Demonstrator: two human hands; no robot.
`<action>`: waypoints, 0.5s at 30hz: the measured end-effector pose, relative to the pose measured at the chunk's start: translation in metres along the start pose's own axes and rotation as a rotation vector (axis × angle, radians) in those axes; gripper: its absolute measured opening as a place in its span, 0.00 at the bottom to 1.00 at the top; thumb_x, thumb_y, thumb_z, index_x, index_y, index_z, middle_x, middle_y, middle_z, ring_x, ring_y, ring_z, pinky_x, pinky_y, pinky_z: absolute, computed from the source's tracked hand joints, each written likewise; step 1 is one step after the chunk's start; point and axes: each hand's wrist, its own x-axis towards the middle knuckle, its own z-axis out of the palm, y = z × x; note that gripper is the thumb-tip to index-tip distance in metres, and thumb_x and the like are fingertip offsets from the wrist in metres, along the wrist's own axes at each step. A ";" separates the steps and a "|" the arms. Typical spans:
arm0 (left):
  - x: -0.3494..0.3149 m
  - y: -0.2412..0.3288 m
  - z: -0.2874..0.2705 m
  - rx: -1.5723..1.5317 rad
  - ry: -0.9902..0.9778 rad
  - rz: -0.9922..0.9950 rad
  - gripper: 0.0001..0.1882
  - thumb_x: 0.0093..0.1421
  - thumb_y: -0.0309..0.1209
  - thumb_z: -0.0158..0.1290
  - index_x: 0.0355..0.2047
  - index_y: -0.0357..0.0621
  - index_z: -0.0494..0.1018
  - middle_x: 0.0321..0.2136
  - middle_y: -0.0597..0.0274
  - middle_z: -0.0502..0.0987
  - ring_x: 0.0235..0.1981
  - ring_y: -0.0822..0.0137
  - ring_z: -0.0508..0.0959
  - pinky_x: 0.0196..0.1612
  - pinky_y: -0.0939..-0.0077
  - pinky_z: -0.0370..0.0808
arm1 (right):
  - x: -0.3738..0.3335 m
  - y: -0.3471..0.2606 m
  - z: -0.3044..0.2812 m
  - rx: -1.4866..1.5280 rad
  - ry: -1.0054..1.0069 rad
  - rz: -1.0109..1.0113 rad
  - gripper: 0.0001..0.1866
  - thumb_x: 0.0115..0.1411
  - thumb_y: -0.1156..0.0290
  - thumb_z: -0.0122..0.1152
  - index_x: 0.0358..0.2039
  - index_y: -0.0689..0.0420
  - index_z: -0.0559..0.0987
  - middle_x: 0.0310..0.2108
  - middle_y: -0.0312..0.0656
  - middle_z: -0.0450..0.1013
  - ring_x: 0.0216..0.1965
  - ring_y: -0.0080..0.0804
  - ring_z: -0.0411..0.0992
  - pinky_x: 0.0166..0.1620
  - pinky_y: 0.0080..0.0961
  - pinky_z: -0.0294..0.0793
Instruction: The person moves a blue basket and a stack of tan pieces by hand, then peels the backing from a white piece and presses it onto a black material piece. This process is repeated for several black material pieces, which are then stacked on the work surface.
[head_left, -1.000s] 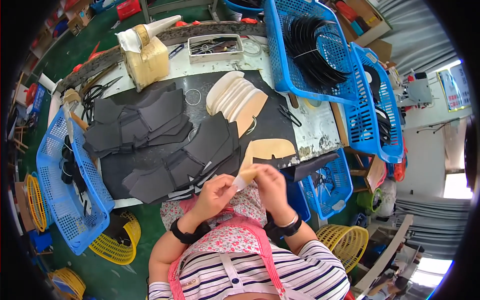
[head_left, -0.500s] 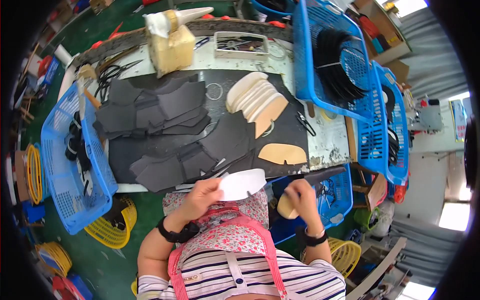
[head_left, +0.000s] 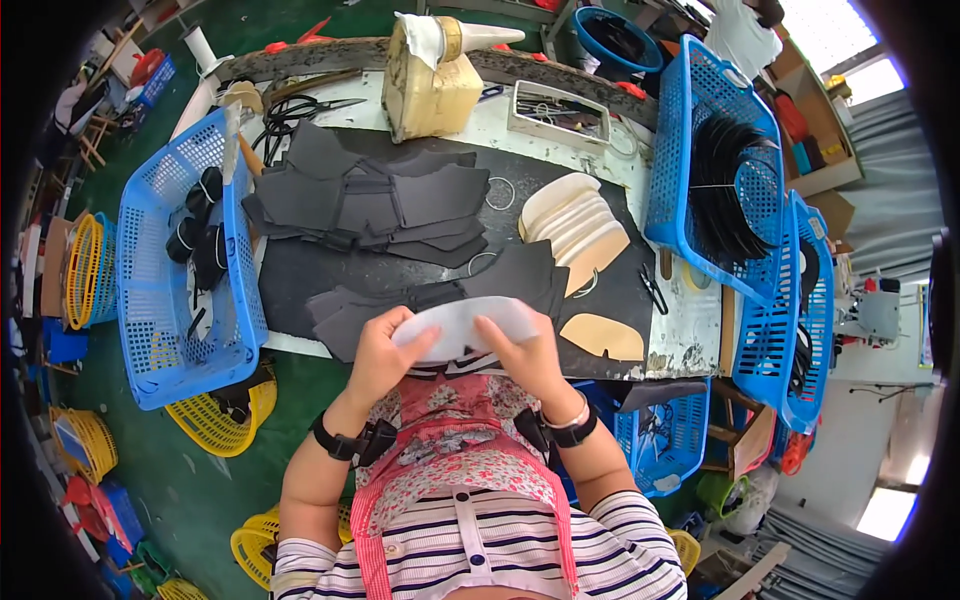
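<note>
My left hand (head_left: pixel 380 352) and my right hand (head_left: pixel 530 352) are closed on opposite ends of a white curved flat piece (head_left: pixel 462 325), thumbs on its upper face. It is held above the front edge of the table, over black cut pieces (head_left: pixel 345 315). Just right of my right hand lies a tan notched piece (head_left: pixel 602 337). Beyond it, a fanned stack of cream pieces (head_left: pixel 575 225) rests on the black mat (head_left: pixel 310 265). A larger stack of black cut pieces (head_left: pixel 370 205) lies farther back to the left.
Blue baskets stand at left (head_left: pixel 255 290) and right (head_left: pixel 685 190) of the table. At the back are a yellowed block-shaped container (head_left: pixel 430 95), a tray of tools (head_left: pixel 560 117) and black scissors (head_left: pixel 290 120). Small snips (head_left: pixel 653 290) lie at the right. Another blue basket (head_left: pixel 690 440) sits below the table edge.
My right hand has come up from the lower right, away from a tan object, and now grips the white piece's right end. The view has shifted, so the table appears farther right.
</note>
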 end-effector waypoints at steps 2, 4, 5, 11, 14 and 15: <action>0.004 -0.007 0.002 0.014 0.151 -0.032 0.11 0.56 0.32 0.60 0.25 0.37 0.72 0.20 0.66 0.76 0.22 0.80 0.73 0.26 0.81 0.70 | 0.010 0.019 0.005 -0.177 -0.032 -0.087 0.07 0.54 0.74 0.64 0.31 0.64 0.77 0.20 0.39 0.73 0.24 0.26 0.75 0.27 0.23 0.71; 0.005 -0.009 0.001 0.019 0.232 -0.051 0.12 0.56 0.31 0.60 0.23 0.37 0.72 0.17 0.67 0.75 0.19 0.81 0.72 0.23 0.82 0.69 | 0.017 0.032 0.009 -0.290 -0.026 -0.133 0.08 0.53 0.73 0.65 0.29 0.64 0.78 0.21 0.42 0.74 0.23 0.28 0.75 0.27 0.24 0.71; 0.006 -0.008 0.000 0.035 0.236 -0.057 0.12 0.56 0.31 0.60 0.23 0.37 0.72 0.17 0.67 0.75 0.18 0.81 0.72 0.22 0.82 0.69 | 0.019 0.034 0.010 -0.347 -0.024 -0.156 0.08 0.53 0.73 0.65 0.28 0.65 0.78 0.21 0.44 0.74 0.23 0.29 0.75 0.27 0.24 0.71; 0.009 -0.013 -0.001 0.092 0.232 -0.033 0.11 0.56 0.30 0.59 0.22 0.37 0.71 0.16 0.63 0.75 0.15 0.74 0.74 0.20 0.80 0.68 | 0.024 0.044 0.015 -0.458 -0.015 -0.219 0.12 0.50 0.69 0.67 0.23 0.64 0.76 0.21 0.47 0.72 0.22 0.42 0.73 0.26 0.32 0.70; 0.017 -0.015 -0.003 0.410 0.315 0.158 0.12 0.54 0.29 0.60 0.20 0.36 0.70 0.15 0.60 0.75 0.15 0.64 0.75 0.20 0.74 0.70 | 0.027 0.042 0.017 -0.543 0.014 -0.296 0.16 0.49 0.64 0.68 0.20 0.61 0.72 0.20 0.48 0.69 0.22 0.49 0.71 0.25 0.38 0.69; 0.017 -0.012 -0.003 0.569 0.353 0.252 0.13 0.53 0.29 0.60 0.19 0.36 0.69 0.15 0.59 0.74 0.15 0.59 0.75 0.20 0.71 0.71 | 0.027 0.039 0.017 -0.658 0.040 -0.294 0.17 0.49 0.63 0.68 0.20 0.60 0.71 0.20 0.47 0.69 0.23 0.49 0.71 0.25 0.39 0.69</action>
